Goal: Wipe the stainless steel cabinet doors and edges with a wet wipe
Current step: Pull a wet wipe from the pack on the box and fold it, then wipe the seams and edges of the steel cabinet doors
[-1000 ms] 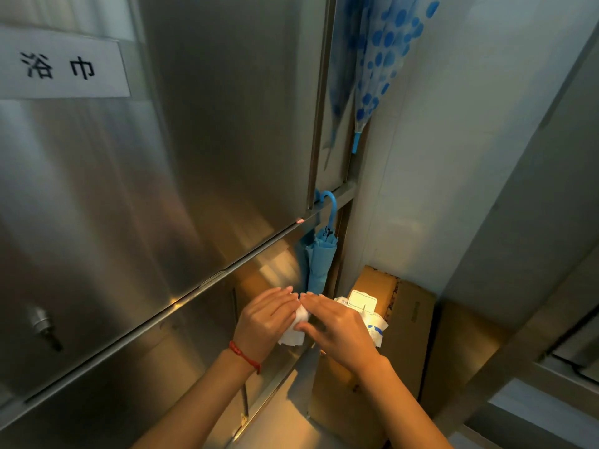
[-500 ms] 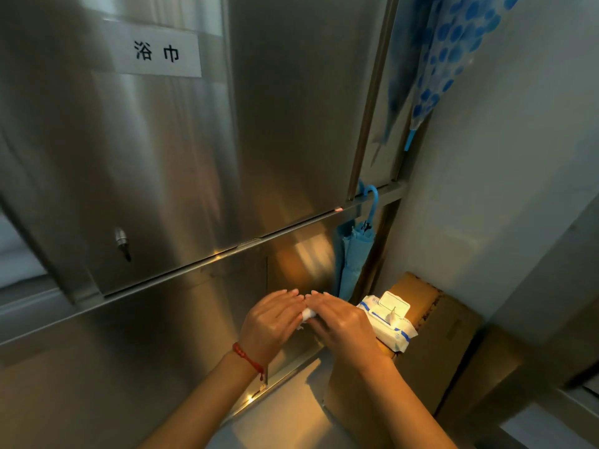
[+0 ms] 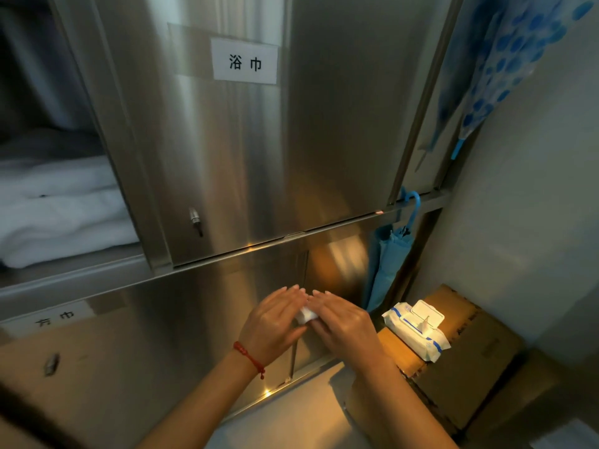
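Our fingers (image 3: 293, 291) meet in front of the lower cabinet door (image 3: 181, 322), both sets fairly straight, tips touching; between them sits the wet wipe (image 3: 306, 315), bunched into a small white wad. The left hand (image 3: 275, 322) cups it from the left, the right hand (image 3: 343, 322) from the right; only a corner of the wad shows, so we cannot tell whether any finger underneath is pinching it or whether it is merely pressed between the hands. A red cord (image 3: 249, 358) circles the left wrist.

Handling, our judgement: the wipe is light, limp and damp, with no stiffness of its own. It should fold or flatten readily and cling to brushed steel. Best taken as a flat pad under several fingertips, not by one corner, or it will trail and streak. Edges and door seams likely need the pad wrapped over a fingertip.

Containers:
- Wipe pack (image 3: 416, 330): soft white pouch, blue trim, flip lid open, a wipe poking up at the opening. It lies on a cardboard box (image 3: 466, 361) to the right.
- Upper cabinet door (image 3: 275, 140), labelled, shut. Left of it an open compartment with folded white towels (image 3: 61, 209) stacked on the shelf.
- Contents behind the shut doors: not visible.

Two blue umbrellas hang at the cabinet's right edge, one folded (image 3: 387, 254), one spotted (image 3: 499, 59).
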Action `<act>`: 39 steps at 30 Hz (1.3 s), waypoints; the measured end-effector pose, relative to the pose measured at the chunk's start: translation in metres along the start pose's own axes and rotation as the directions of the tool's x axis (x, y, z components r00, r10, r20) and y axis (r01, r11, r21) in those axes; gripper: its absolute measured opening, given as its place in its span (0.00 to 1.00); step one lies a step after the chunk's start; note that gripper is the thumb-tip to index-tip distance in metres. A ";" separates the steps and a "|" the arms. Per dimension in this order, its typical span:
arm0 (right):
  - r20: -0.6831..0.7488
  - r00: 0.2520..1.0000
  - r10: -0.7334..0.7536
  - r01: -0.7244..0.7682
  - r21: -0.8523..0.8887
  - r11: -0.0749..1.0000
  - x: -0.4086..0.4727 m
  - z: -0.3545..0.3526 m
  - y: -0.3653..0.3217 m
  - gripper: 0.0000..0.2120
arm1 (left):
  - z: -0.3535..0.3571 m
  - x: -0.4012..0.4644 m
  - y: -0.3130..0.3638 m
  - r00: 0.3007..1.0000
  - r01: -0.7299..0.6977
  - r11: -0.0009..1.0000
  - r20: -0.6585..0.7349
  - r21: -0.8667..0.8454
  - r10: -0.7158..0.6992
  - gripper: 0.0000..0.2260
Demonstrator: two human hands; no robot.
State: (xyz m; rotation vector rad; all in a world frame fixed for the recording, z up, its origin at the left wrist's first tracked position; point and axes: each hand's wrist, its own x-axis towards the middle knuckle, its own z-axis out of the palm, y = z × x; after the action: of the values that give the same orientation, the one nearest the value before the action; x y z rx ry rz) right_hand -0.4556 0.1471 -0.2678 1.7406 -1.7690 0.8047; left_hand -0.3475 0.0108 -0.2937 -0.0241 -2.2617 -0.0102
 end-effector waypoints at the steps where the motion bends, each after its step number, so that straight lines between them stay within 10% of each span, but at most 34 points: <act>1: -0.008 1.000 -0.012 0.012 0.004 1.000 0.002 0.002 -0.007 0.16 | -0.005 -0.003 -0.003 1.000 -0.006 1.000 -0.008 0.006 0.006 0.24; 10: -0.024 0.996 -0.086 0.088 0.061 0.994 0.024 0.031 -0.086 0.15 | -0.080 -0.057 -0.034 0.986 -0.003 0.998 -0.168 0.064 0.013 0.08; 16: -0.034 0.992 -0.118 0.121 0.115 0.986 0.036 0.054 -0.138 0.13 | -0.123 -0.098 -0.051 0.970 0.043 0.996 -0.242 0.083 -0.022 0.20; 39: -0.214 0.897 -0.387 0.442 0.398 0.803 0.077 0.083 -0.267 0.11 | -0.261 -0.186 -0.025 0.944 0.284 0.869 -0.279 0.405 -0.179 0.09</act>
State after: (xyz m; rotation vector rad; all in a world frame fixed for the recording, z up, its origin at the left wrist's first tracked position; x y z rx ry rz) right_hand -0.1879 0.0357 -0.2549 2.2073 -1.1011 1.1414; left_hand -0.0286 -0.0206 -0.2706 0.4717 -1.9704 0.3552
